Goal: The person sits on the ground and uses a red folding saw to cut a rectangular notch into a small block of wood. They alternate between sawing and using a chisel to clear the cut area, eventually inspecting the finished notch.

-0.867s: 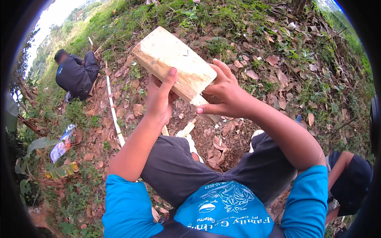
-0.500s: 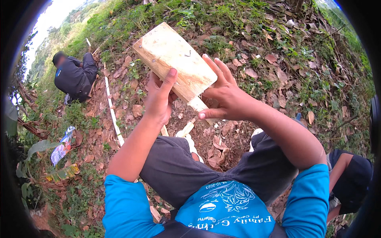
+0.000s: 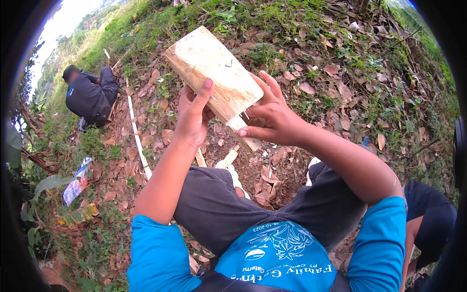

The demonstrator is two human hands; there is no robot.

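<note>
Both hands hold up a pale wooden block (image 3: 216, 68), roughly rectangular and thick, with a short narrower wooden piece like a handle (image 3: 238, 124) at its near end. Nail heads dot its upper face near the edges, and one bent nail sticks out of the middle. My left hand (image 3: 194, 114) grips the long left side, thumb on the edge and fingers underneath. At the near right corner, my right hand (image 3: 270, 114) has its thumb on the handle-like piece; its other fingers go partly behind the block.
On the ground between my legs lies a wooden stick (image 3: 229, 157). A long pale pole (image 3: 136, 129) runs along the left. One person (image 3: 92, 95) sits at the far left, another (image 3: 430, 224) at the right. A colourful plastic wrapper (image 3: 78, 182) lies among leaves.
My right thumb and fingers have shifted slightly left along the handle-like piece. The block has barely moved, and the person at the right has leaned a little.
</note>
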